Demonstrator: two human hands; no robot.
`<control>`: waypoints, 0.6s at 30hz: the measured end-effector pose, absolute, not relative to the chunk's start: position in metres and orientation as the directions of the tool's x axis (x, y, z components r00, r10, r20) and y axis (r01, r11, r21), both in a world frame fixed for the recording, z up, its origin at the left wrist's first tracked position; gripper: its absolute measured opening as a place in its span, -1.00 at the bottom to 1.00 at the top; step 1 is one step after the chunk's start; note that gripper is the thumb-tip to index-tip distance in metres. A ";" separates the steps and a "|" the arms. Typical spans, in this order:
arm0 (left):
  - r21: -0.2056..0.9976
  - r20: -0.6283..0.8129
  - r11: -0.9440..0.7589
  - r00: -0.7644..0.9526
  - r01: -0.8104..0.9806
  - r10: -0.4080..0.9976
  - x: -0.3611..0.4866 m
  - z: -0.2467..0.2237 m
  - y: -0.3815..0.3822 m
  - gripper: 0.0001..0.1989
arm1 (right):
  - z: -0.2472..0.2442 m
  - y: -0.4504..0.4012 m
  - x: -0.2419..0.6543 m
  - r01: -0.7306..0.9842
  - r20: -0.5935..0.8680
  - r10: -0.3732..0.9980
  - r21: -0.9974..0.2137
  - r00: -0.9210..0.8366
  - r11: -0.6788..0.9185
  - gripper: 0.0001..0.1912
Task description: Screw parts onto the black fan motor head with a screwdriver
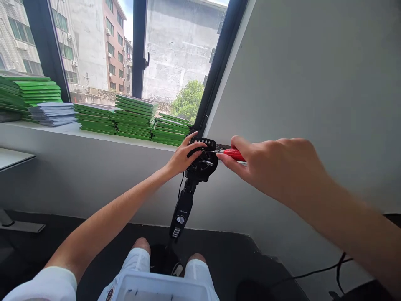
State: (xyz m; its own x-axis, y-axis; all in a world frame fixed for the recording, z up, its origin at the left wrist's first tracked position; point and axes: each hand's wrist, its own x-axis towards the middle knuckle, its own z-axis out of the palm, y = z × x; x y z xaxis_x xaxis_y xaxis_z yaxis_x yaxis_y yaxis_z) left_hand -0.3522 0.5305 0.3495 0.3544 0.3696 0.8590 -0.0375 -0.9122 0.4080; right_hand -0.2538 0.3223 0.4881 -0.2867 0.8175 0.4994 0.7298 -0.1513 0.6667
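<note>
A black round fan motor head [200, 169] stands on a black post with a control panel [182, 213] bearing a knob and buttons. My left hand [184, 154] rests on the upper left of the head, fingers spread over it and touching its black slotted part. From the right, my right hand [269, 163] grips a red-handled tool [234, 154] between thumb and fingers. The tool's metal tip points left and reaches the head near my left fingertips. A metal shaft juts from the middle of the head. What exactly the tip touches is too small to tell.
Stacks of green-edged books [134, 119] and white papers [54, 113] line the windowsill [62, 130]. A translucent plastic tray [163, 288] sits on my lap. A wall rises at the right, and a cable [308, 274] runs at the lower right.
</note>
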 end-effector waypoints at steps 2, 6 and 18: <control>0.409 0.857 -0.912 0.357 -0.033 0.371 -0.352 0.349 0.530 -0.78 | 0.490 0.323 -0.252 0.783 0.438 0.853 0.619 -0.284 -0.057 -0.67; 0.420 0.853 -0.907 0.356 -0.032 0.383 -0.352 0.347 0.529 -0.78 | 0.495 0.325 -0.252 0.767 0.517 0.825 0.617 -0.227 -0.176 -0.51; 0.403 0.868 -0.914 0.339 -0.056 0.362 -0.350 0.343 0.528 -0.76 | 0.497 0.329 -0.254 0.781 0.488 0.830 0.615 -0.271 -0.107 -0.62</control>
State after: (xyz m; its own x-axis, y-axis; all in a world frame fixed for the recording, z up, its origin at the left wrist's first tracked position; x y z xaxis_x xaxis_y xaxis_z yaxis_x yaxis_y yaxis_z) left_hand -0.3498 0.5282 0.3427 0.3390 0.3622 0.8683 -0.0559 -0.9135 0.4029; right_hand -0.2538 0.3293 0.4969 -0.2709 0.8298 0.4879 0.7809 -0.1069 0.6155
